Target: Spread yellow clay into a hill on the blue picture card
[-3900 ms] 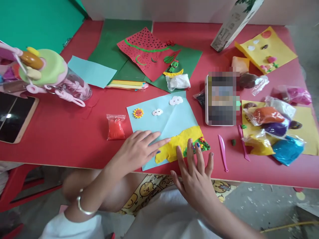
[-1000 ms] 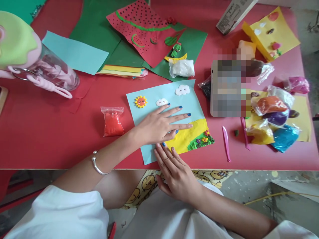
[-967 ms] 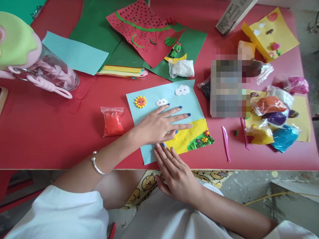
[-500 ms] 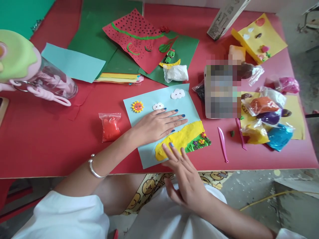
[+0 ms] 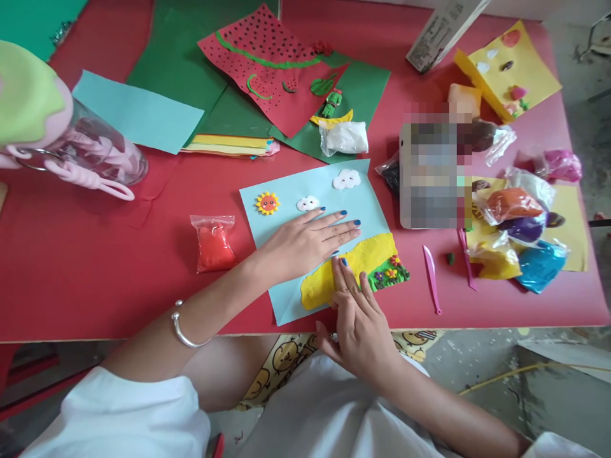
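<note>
On the desk, my blue sheet bears a sun, clouds, a yellow strip and flowers. My left fingers lie outstretched on it; my right fingers touch the yellow, gripping nothing.

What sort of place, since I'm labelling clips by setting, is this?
Probably a craft corner, home or classroom unclear: bags of what looks like clay, a pink plastic knife and a blue sheet bearing modelled clouds suggest it.

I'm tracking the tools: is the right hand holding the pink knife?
No, the pink knife lies on the table while the right hand reaches over the yellow clay.
</note>
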Tool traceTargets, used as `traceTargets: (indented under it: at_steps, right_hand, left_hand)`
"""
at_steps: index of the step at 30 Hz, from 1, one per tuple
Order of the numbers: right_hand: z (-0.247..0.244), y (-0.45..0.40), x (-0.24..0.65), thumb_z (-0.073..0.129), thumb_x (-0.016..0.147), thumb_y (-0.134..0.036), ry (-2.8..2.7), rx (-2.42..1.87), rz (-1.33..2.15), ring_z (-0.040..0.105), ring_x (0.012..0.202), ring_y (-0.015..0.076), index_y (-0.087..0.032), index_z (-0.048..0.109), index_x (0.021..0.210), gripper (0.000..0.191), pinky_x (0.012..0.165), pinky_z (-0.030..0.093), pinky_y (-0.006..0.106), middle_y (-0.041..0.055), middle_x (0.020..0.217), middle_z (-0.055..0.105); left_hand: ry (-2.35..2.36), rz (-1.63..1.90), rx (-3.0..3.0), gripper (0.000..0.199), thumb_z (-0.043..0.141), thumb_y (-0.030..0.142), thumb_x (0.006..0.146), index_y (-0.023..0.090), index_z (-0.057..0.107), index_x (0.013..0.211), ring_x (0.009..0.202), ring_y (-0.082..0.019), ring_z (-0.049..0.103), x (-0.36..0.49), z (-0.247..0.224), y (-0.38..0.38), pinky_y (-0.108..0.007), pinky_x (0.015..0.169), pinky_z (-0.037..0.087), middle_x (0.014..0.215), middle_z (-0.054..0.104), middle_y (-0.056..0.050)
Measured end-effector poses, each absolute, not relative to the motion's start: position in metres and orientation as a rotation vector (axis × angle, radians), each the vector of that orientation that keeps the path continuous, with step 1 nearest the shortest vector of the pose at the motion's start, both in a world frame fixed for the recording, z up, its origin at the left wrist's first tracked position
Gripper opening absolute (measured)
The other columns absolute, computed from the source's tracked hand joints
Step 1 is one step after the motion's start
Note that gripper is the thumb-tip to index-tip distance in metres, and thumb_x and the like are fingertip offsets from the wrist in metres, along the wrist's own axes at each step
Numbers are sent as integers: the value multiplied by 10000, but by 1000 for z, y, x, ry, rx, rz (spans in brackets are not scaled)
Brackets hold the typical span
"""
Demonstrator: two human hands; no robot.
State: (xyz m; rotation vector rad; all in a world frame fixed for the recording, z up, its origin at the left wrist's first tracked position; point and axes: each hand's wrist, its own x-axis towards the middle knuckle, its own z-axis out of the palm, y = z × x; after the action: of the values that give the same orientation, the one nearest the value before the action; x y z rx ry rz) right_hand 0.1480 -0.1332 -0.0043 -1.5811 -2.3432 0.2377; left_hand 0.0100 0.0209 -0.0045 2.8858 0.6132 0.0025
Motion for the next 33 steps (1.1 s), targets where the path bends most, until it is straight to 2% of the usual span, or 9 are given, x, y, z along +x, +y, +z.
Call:
traceTargets:
  at_steps: [8,14,21,27,30,33]
  right_hand:
    - [-5,-135,142,494,775,-162,-2333,-1516,317,277,1462,326,-187,453,931,163,1099,420,545,288,1541,296]
    - [-3,-132,140,473,753,-103,-2284,-1455,408,320,1445,298,-156,472,984,237,1094,452,491,299,1480,405]
    - [-2,-134,138,468,739,-108,-2256,-1389,516,275,1465,287,-144,494,1020,284,1101,459,487,263,1542,319]
    - [-4,-140,130,474,752,-142,-2313,-1336,536,224,1480,287,-133,506,1004,254,1130,426,481,289,1525,330]
    - [-4,-142,126,476,740,-129,-2327,-1319,520,221,1478,302,-136,512,940,203,1133,420,470,313,1508,343]
    - [-2,-141,125,471,737,-107,-2320,-1305,508,232,1472,310,-143,511,908,179,1124,425,470,328,1470,397]
  left_hand:
    - [606,-4,2925,554,365,148,989,252,289,1528,1464,-150,308,10,-6,19,-361,1202,256,1577,322,51]
    - [604,-58,2919,553,335,147,994,224,263,1536,1479,-146,271,10,-6,19,-369,1212,238,1595,266,59]
    - [608,-49,2930,602,388,119,966,263,263,1537,1474,-153,286,11,-5,20,-362,1205,246,1590,297,48]
    - [624,-29,2919,590,331,79,968,255,286,1529,1471,-142,290,12,-8,19,-375,1208,249,1584,299,60]
    - [633,3,2907,560,320,102,987,253,294,1526,1470,-139,294,12,-10,19,-383,1207,244,1579,311,54]
    - [640,25,2864,499,329,195,1023,255,315,1518,1464,-136,307,12,-10,19,-385,1215,218,1569,338,43]
